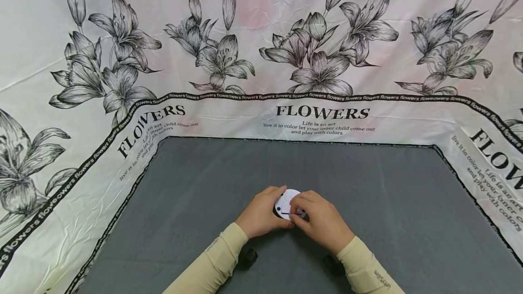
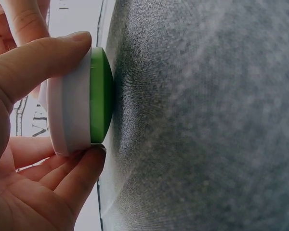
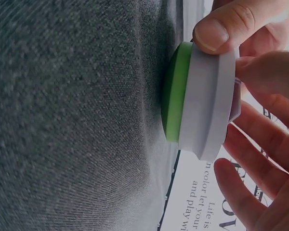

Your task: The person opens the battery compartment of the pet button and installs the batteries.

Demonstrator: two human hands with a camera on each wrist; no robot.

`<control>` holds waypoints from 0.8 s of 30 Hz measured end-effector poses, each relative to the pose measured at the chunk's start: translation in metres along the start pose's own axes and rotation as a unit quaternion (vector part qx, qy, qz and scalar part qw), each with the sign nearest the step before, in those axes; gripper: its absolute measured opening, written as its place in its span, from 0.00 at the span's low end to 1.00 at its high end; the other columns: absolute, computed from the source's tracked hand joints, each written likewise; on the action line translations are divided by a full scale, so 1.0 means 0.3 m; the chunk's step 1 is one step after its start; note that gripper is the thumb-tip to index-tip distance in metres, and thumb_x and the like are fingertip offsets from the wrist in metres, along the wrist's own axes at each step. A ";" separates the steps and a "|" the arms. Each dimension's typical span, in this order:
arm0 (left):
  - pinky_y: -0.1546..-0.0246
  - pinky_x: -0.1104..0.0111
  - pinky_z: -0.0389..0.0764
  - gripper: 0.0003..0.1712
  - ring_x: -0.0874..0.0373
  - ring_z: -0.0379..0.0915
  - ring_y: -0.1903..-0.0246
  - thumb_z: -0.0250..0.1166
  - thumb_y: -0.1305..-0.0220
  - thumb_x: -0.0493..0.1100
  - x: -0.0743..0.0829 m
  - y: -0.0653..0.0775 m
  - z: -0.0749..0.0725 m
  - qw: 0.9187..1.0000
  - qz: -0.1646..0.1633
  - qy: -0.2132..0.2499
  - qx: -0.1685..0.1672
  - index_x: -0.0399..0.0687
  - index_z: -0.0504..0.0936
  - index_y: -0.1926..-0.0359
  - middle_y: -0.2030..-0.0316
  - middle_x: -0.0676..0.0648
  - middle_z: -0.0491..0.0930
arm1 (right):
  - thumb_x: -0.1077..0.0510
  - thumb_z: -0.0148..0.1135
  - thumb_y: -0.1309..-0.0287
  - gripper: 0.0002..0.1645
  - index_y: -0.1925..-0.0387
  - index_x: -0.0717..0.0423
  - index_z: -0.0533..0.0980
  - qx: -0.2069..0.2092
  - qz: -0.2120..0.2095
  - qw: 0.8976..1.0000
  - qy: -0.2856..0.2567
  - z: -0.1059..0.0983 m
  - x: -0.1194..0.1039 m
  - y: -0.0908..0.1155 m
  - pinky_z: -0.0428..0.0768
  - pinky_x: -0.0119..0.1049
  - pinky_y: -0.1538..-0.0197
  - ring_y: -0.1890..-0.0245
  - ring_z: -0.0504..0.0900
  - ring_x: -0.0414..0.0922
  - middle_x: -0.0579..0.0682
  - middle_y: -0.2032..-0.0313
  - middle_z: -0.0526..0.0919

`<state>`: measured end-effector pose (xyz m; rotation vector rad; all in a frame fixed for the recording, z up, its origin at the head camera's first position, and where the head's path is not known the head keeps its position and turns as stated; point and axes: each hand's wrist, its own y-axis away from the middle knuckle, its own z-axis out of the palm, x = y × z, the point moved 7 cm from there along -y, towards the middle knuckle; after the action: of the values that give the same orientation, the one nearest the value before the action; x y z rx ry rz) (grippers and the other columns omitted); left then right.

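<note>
A round white buzzer button (image 1: 286,199) with a green dome (image 2: 100,96) stands face down at the grey cloth. Its back, with small speaker holes and a dark slot, faces up in the head view. My left hand (image 1: 261,212) grips the white rim, thumb on the near side and fingers on the far side. Over the back, my right hand (image 1: 323,219) has its thumb and fingertips at a small cover (image 3: 236,102), pinching it. That cover sticks out tilted from the back in the right wrist view. The right fingertips hide part of the back from above.
Grey cloth (image 1: 261,171) covers the table, framed by a white border (image 1: 229,121) with flower prints and lettering. Dark wrist-worn devices show below the left sleeve (image 1: 220,253) and beside the right sleeve (image 1: 363,257).
</note>
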<state>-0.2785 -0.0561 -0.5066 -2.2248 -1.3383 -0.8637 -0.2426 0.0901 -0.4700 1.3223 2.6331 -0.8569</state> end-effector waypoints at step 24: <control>0.35 0.57 0.81 0.59 0.50 0.77 0.32 0.84 0.40 0.57 0.000 0.001 0.009 1.000 -0.002 -0.021 -0.005 0.46 0.64 0.16 0.25 0.45 0.74 | 0.59 0.79 0.38 0.08 0.64 0.42 0.86 -0.027 0.072 0.995 -0.064 0.019 0.046 0.000 0.86 0.45 0.49 0.44 0.88 0.51 0.52 0.39 0.87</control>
<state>-0.2774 -0.0547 -0.5085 -2.2608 -1.3589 -0.8324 -0.2522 0.0971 -0.4788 1.3763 2.4129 -0.8160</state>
